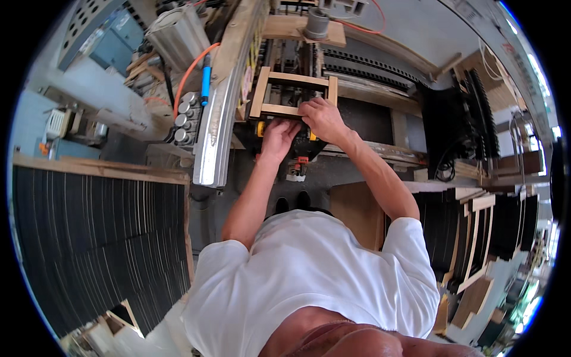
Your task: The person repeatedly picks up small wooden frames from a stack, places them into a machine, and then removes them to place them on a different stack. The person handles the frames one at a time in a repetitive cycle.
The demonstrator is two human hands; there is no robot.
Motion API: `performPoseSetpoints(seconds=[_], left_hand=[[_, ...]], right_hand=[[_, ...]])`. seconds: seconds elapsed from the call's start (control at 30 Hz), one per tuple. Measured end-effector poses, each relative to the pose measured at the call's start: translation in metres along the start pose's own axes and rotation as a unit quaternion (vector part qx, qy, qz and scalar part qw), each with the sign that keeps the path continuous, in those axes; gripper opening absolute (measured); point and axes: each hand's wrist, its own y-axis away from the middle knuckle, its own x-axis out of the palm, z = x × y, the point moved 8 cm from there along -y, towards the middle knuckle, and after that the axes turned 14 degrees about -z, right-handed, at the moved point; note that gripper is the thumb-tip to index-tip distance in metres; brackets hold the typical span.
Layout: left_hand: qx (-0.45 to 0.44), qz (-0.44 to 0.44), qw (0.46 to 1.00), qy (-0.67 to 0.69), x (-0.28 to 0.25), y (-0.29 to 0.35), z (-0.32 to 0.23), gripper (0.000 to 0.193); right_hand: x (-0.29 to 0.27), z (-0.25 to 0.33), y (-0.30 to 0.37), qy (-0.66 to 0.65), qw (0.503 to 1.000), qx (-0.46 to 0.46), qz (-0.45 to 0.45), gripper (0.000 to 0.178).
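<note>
A light wooden frame [282, 109] with two side pieces and two cross rails lies on the machine [314, 131] in front of me. My right hand [324, 123] is closed at the right part of its near rail, fingers curled over the wood. Just below that rail is my left hand [279, 141], palm partly turned up, its fingers drawn together and close to the right fingertips. Whatever lies between the left fingertips is too small and shaded to make out. Yellow parts of the machine show on both sides of the hands.
A metal beam [215, 131] runs along the left, with a blue air tool [206, 80] on an orange hose and several round knobs [184, 122]. Stacked black-edged boards [101, 238] stand at lower left. More frames [473, 244] and a black cable chain [485, 113] are on the right.
</note>
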Motion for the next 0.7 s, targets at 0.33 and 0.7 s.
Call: performPoseSetpoints(seconds=[0.33,0.7], left_hand=[[0.067,-0.076,0.995,0.014,-0.011,0.003,0.002,0.031],[0.041,-0.157,0.986,-0.034,-0.044,0.162,0.026,0.037]], right_hand=[[0.036,-0.039,-0.011,-0.025,0.999,0.019,0.031,0.02],[0.1,-0.124,-0.066,-0.038,0.997,0.05,0.037,0.026]])
